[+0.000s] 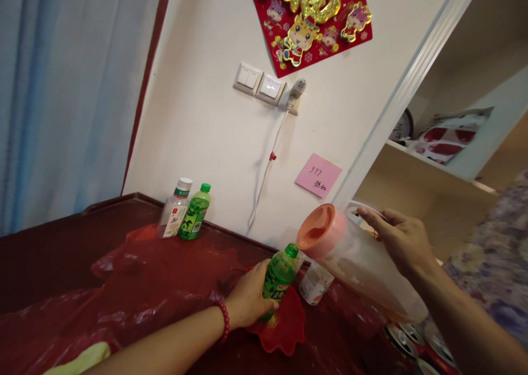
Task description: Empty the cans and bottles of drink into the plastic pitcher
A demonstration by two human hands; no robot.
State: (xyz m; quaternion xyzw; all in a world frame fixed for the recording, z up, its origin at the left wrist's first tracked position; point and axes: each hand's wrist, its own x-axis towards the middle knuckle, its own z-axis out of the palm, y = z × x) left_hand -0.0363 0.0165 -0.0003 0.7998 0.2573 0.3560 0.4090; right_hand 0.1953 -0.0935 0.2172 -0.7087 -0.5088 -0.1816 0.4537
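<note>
My left hand (253,292) wraps round a green-labelled drink bottle (281,276) with a green cap. The bottle is at a red scalloped dish (284,331); whether it rests on it I cannot tell. My right hand (398,235) is closed on the handle of a cloudy plastic pitcher (363,259) with an orange lid (319,229). The pitcher lies tilted in the air, lid toward the bottle, with some liquid low inside it. A white printed paper cup (315,284) stands just right of the bottle, below the pitcher.
A clear white-capped bottle (175,210) and another green bottle (196,213) stand near the wall. Crumpled red plastic sheeting (165,276) covers the dark table (53,248). Several drink cans (402,342) stand at lower right, beside floral fabric (490,270). A white cord (266,171) hangs from a wall socket.
</note>
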